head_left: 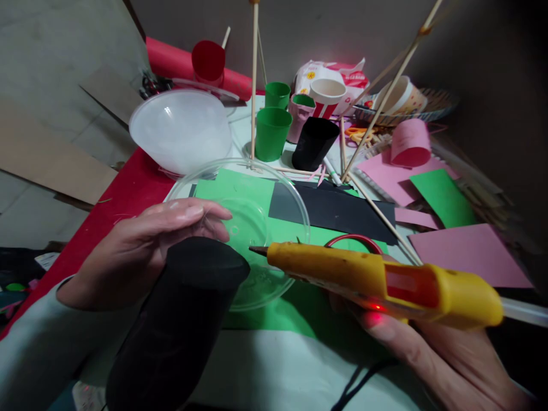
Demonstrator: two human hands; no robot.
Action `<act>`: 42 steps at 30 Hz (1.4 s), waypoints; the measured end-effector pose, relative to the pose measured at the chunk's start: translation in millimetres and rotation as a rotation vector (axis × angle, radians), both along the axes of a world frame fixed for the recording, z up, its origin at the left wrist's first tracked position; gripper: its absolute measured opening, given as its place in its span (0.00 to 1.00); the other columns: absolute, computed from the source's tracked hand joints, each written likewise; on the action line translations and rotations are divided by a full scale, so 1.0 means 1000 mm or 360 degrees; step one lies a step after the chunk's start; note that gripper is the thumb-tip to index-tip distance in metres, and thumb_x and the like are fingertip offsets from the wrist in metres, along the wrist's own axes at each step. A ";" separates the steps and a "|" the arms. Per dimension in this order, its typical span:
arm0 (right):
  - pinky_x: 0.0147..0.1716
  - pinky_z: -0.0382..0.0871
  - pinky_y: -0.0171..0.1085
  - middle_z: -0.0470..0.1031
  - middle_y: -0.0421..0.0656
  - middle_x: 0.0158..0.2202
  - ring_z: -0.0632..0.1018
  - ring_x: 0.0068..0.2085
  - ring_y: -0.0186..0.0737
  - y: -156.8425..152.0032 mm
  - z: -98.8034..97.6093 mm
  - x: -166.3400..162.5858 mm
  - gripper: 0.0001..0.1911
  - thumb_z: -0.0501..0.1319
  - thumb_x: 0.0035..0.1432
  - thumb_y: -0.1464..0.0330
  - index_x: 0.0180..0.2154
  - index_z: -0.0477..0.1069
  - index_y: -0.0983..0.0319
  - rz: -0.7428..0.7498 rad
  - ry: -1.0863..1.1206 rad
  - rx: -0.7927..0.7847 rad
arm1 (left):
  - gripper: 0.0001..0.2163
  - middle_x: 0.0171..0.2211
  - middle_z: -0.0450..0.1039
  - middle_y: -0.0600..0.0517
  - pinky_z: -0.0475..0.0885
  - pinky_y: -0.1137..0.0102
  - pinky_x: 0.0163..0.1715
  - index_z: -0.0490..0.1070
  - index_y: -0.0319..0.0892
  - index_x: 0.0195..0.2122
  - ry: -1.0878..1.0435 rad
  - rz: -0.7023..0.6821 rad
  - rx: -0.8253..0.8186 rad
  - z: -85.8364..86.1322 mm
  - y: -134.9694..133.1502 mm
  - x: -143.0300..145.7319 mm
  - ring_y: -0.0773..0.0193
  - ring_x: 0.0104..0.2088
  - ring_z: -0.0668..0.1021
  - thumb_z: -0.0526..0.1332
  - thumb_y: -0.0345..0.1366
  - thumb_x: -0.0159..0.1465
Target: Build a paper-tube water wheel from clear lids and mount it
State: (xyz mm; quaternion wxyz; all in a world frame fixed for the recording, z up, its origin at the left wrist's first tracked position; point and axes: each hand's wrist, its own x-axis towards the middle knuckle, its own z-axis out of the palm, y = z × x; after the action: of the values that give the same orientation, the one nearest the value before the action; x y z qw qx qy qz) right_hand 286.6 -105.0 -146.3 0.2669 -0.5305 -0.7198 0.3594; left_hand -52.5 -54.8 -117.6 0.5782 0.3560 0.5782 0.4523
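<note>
My right hand point(432, 348) is wrapped around a yellow hot glue gun point(334, 271). The gun's dark nozzle points left, and a white glue stick point(524, 311) protrudes from its back. In the near left stands a tilted black paper cylinder point(175, 331) with a closed, flat end facing up. Behind that end, my left hand point(141, 240) has its fingers stretched to the right; part of the palm is hidden, and I cannot tell whether it touches the cylinder. Beyond the nozzle lies a clear round plastic lid point(302, 214) over green paper point(295, 308).
Green cups point(273, 137), a black cup point(314, 145) and a white bowl point(182, 128) stand farther back. Thin wooden sticks point(389, 91) rise from the table. Black paper point(338, 211) and pink paper point(471, 254) lie around, with a red loop point(355, 237) behind the gun.
</note>
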 end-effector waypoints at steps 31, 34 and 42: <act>0.53 0.83 0.53 0.79 0.39 0.56 0.83 0.54 0.56 0.004 0.004 -0.007 0.21 0.59 0.70 0.56 0.63 0.68 0.41 0.0245 -0.0290 0.0343 | 0.08 0.30 0.82 0.52 0.76 0.78 0.24 0.85 0.48 0.37 0.0075 0.0007 -0.0172 0.007 -0.003 0.008 0.64 0.28 0.81 0.67 0.42 0.62; 0.56 0.81 0.53 0.79 0.39 0.57 0.82 0.53 0.55 0.004 0.001 -0.004 0.23 0.62 0.68 0.57 0.63 0.67 0.42 0.0299 -0.0290 0.0373 | 0.09 0.29 0.82 0.53 0.75 0.78 0.23 0.85 0.48 0.36 0.0103 0.0010 -0.0188 0.008 -0.003 0.009 0.64 0.27 0.80 0.65 0.42 0.63; 0.45 0.85 0.45 0.81 0.39 0.50 0.84 0.47 0.51 0.015 0.009 -0.015 0.18 0.59 0.70 0.57 0.60 0.70 0.41 0.0257 -0.0270 0.0395 | 0.09 0.29 0.82 0.51 0.74 0.78 0.23 0.85 0.46 0.36 0.0112 0.0028 -0.0163 0.010 -0.005 0.013 0.64 0.28 0.79 0.66 0.42 0.64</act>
State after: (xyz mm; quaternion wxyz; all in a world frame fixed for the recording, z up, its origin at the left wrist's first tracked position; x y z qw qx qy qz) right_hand 271.9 -89.6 -137.3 0.2390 -0.4622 -0.8189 0.2419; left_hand -39.8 -59.9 -108.0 0.5709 0.3366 0.6237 0.4145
